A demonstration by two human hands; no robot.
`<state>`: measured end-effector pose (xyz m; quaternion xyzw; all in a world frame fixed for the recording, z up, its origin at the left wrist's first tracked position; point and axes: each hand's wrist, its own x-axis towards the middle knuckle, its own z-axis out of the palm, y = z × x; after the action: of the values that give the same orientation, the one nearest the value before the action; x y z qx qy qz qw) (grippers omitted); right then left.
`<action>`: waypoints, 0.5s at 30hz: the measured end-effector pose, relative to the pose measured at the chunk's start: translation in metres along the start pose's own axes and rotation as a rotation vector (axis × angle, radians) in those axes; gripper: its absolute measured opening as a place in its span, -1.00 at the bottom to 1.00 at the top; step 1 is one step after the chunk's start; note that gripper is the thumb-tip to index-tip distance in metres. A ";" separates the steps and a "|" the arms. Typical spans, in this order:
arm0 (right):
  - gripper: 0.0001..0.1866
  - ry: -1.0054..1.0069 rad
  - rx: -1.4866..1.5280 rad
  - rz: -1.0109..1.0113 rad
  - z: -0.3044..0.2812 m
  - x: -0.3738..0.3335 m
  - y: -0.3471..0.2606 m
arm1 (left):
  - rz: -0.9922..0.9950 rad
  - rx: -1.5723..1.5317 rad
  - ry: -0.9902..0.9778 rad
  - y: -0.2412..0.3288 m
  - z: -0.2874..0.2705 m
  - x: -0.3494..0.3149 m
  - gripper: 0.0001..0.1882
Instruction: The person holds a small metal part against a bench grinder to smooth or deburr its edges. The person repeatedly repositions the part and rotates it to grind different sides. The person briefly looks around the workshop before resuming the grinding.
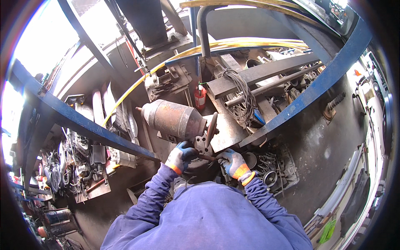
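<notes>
Both my hands wear grey and blue work gloves with orange cuffs. A dark threaded rod (207, 157) spans the gap between them, roughly level. My left hand (182, 156) is closed around its left end, where the glove hides part of it. At the other end, the fingers of my right hand (230, 160) pinch the rod. Just beyond my hands stands a metal plate with holes (202, 146). Above it lies a rusty, rounded metal cylinder (175, 118), tilted down to the right. A short brown bar (211, 131) sticks up beside the cylinder's right end.
A red bottle (200, 97) stands behind the cylinder. Right of it, coiled cable (237, 98) drapes over a steel beam (266, 75). Blue frame bars (308, 89) cross both sides. A tray of metal parts (277, 166) sits by my right arm; scrap (79, 160) is heaped at left.
</notes>
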<state>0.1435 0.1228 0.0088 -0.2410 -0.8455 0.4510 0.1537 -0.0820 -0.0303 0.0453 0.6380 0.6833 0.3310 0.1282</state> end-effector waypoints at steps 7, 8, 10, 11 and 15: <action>-0.83 0.101 0.059 0.034 -0.003 0.007 -0.005 | -0.579 -0.918 0.122 0.000 0.034 -0.010 -0.76; -0.84 0.109 0.047 0.034 -0.002 0.007 -0.004 | -0.654 -1.046 0.182 -0.005 0.040 -0.010 -0.73; -0.84 0.121 0.030 0.044 0.000 0.007 -0.002 | -0.817 -1.281 0.399 0.004 0.050 -0.003 -0.68; -0.85 0.125 0.027 0.054 0.002 0.007 -0.002 | -0.911 -1.354 0.346 0.001 0.051 -0.004 -0.69; -0.83 0.135 0.044 0.058 0.005 0.005 0.003 | -0.667 -0.955 0.006 -0.029 0.056 -0.015 -0.76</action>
<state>0.1376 0.1239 0.0039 -0.2920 -0.8158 0.4563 0.2026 -0.0693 -0.0272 -0.0185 0.2590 0.6227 0.5459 0.4972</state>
